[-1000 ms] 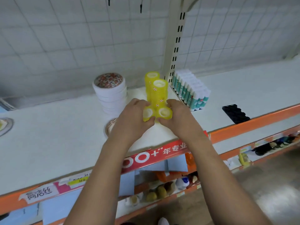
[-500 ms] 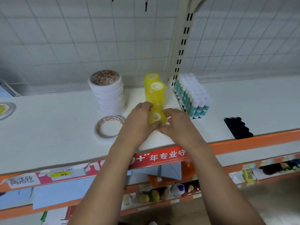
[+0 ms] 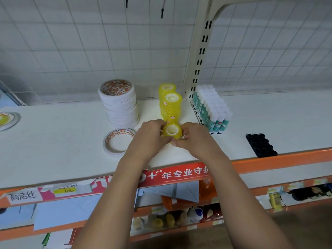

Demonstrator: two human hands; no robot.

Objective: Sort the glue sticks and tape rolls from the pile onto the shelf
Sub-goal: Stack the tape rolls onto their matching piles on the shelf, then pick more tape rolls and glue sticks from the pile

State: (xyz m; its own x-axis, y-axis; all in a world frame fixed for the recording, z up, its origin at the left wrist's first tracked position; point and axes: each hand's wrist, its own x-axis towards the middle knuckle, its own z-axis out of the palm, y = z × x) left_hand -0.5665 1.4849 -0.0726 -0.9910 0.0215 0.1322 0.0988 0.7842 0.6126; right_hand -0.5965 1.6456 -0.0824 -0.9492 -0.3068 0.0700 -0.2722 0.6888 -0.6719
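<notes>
Small translucent yellow tape rolls, side by side a second ago, now look stacked as one, pinched between curled fingers of left hand and right hand, just short of the tall yellow tape columns on the white shelf board; third column seemingly begun

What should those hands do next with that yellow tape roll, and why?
Probably set the yellow roll down on the shelf right in front of the yellow stacks and let go. Both the left hand and right hand pinch it there, hole up, in line with those stacks.
</notes>
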